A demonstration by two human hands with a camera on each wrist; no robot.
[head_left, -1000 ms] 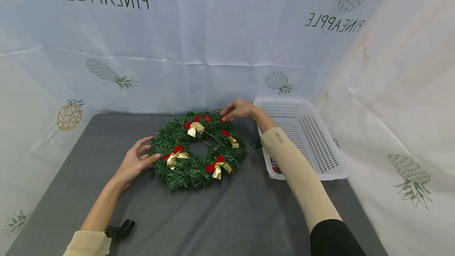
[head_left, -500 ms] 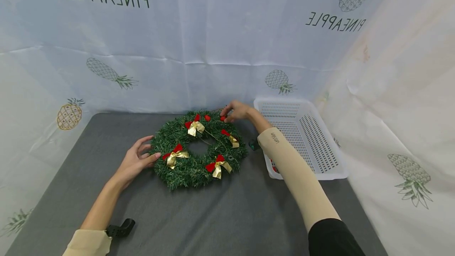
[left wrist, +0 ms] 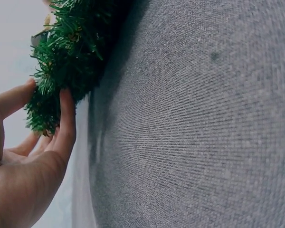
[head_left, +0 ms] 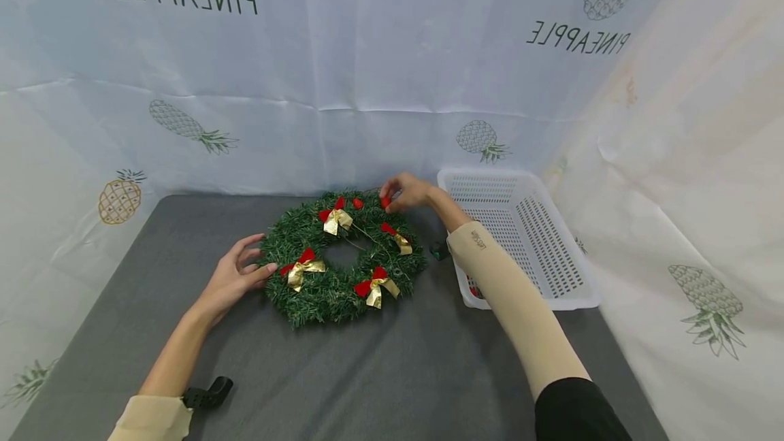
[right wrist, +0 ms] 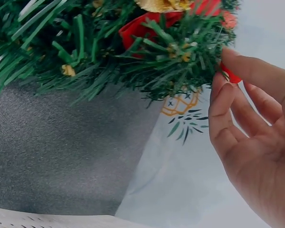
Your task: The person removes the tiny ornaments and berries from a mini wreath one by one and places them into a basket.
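A green tinsel wreath (head_left: pixel 343 312) lies on the grey table. It bears several red-and-gold bows, among them one bow (head_left: pixel 301 271) at its left side. My left hand (head_left: pixel 229 278) holds the wreath's left edge; in the left wrist view, thumb and fingers sit on either side of the greenery (left wrist: pixel 61 61). At the far right of the ring, my right hand (head_left: pixel 409 191) pinches a small red ball (right wrist: pixel 232 76) between thumb and finger, against the tinsel. Another red ball (head_left: pixel 358 203) sits on the wreath just left of that hand.
A white perforated plastic basket (head_left: pixel 582 298) stands at the right, with something red (head_left: pixel 474 288) in its near left corner, partly hidden by my right sleeve. A pale curtain (head_left: pixel 380 53) printed with pineapples hangs behind the table.
My right fingers have shifted slightly on the red ball, which sits a touch further right and higher. The left hand and the wreath have stayed in place.
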